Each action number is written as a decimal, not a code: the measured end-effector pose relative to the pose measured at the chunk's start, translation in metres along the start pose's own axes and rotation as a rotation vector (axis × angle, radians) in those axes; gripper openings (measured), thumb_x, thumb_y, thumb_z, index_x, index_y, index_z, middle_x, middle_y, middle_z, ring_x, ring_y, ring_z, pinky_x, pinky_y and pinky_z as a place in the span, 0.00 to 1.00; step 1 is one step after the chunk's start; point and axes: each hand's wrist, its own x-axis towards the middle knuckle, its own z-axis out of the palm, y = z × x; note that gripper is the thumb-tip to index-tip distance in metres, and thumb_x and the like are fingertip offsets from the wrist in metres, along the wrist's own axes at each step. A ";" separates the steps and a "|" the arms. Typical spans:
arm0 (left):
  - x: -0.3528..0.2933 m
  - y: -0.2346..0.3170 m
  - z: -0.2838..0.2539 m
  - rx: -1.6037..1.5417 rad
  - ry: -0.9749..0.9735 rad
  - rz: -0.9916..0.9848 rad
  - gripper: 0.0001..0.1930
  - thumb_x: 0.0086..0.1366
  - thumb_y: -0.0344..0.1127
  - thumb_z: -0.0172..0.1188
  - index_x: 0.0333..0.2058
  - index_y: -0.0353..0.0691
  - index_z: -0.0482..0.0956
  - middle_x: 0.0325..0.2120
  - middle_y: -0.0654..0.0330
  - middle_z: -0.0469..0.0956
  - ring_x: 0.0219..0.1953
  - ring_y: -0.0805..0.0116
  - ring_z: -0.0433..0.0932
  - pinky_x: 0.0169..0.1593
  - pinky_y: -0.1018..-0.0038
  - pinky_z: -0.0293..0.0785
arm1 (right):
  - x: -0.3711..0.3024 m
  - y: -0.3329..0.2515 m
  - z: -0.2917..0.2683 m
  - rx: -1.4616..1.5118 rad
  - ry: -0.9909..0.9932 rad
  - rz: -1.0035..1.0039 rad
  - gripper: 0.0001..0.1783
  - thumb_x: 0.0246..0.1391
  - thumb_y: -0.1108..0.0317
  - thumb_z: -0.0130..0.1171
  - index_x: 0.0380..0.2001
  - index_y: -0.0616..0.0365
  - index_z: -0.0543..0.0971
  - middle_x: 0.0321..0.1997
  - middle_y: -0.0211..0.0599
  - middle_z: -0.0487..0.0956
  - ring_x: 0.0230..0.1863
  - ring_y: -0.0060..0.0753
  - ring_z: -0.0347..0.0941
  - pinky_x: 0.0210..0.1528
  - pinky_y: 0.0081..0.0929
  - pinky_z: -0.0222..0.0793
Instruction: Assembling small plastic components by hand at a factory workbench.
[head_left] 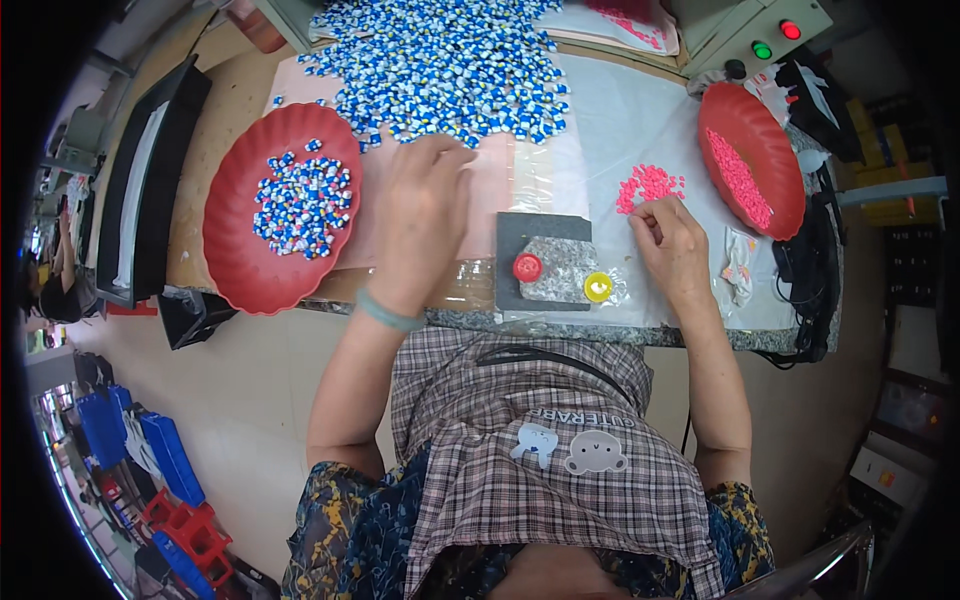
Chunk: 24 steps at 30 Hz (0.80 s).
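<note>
My left hand (425, 205), with a pale green bangle on its wrist, bends its fingers together at the near edge of a heap of small blue-and-white pieces (450, 70). What its fingertips hold, if anything, is hidden. My right hand (675, 250) is closed in a pinch beside a small scatter of pink pieces (648, 184); anything between thumb and finger is too small to make out. Between the hands lies a dark square plate (512, 230) bearing a speckled grey block (560, 262), with a red round part (527, 267) and a yellow round part (598, 287) on it.
At the left, a red scalloped bowl (228, 225) holds blue-and-white pieces with pink parts. Another red bowl (785, 170) at the right contains pink pieces. A long black tray (185, 95) lies far left. A box with red and green lights (775, 38) stands at the back right.
</note>
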 end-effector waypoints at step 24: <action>0.045 -0.004 0.072 0.099 -0.353 0.291 0.03 0.56 0.24 0.57 0.30 0.34 0.77 0.35 0.51 0.74 0.37 0.55 0.79 0.40 0.63 0.79 | -0.016 -0.011 -0.035 1.005 -0.264 0.529 0.04 0.59 0.71 0.63 0.33 0.58 0.79 0.26 0.20 0.74 0.25 0.11 0.64 0.28 0.13 0.57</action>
